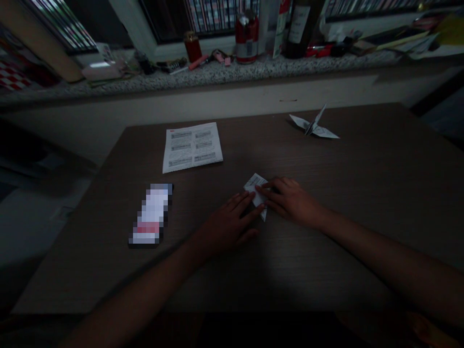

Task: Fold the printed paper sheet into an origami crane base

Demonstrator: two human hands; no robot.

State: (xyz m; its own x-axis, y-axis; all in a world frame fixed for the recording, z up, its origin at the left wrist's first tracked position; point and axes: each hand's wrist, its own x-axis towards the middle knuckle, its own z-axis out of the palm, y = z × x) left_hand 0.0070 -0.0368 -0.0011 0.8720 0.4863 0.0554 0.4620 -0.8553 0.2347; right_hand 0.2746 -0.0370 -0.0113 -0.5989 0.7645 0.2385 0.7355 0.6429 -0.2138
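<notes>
A small folded paper (258,197), kite-shaped with some print near its top, lies flat on the dark wooden table (348,174). From the left, my left hand (237,218) rests with its fingers spread, their tips on the paper's left and lower parts. On the other side my right hand (292,199) lies with its fingers apart, its fingertips pressing on the paper's right part. Parts of the paper are covered by the fingers of both hands. Neither hand is closed around it.
A folded paper crane (313,127) stands at the back right. A printed sheet (193,147) lies at the back left, and a phone (151,215) with a blurred screen is left of my left hand. Cans, bottles and small items crowd the stone windowsill (268,70).
</notes>
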